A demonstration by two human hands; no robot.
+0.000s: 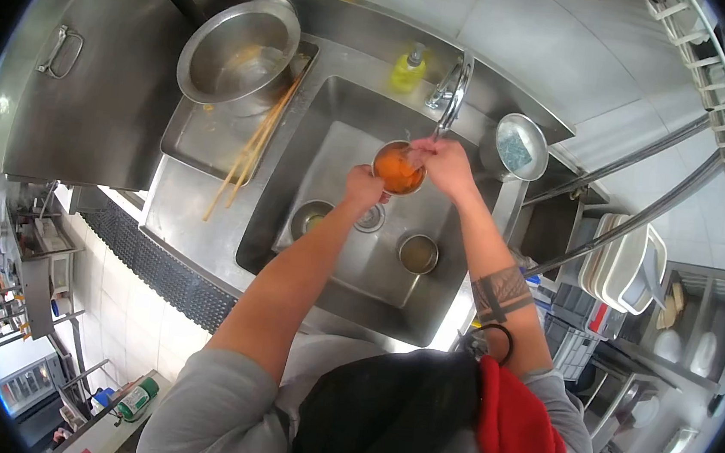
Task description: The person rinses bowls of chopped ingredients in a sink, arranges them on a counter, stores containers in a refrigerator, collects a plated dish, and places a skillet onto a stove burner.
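Over the sink (265, 209), my left hand (366, 185) grips the rim of a small round metal bowl (398, 169) with orange contents. My right hand (444, 166) is at the bowl's right side, just below the faucet (455, 96), its fingers closed at the rim; what they pinch, if anything, is too small to tell. Below, in the sink, one small metal bowl (313, 219) lies partly behind my left forearm, and another (419, 254) holds murky liquid to the right of the drain (370, 219).
A large metal bowl (238, 53) and long chopsticks (253, 150) rest on a tray (189, 138) at the left. Behind the sink stands a yellow soap bottle (409, 70). A metal container (520, 147) with a blue-green scrubber is at the right; white trays (622, 265) stand farther right.
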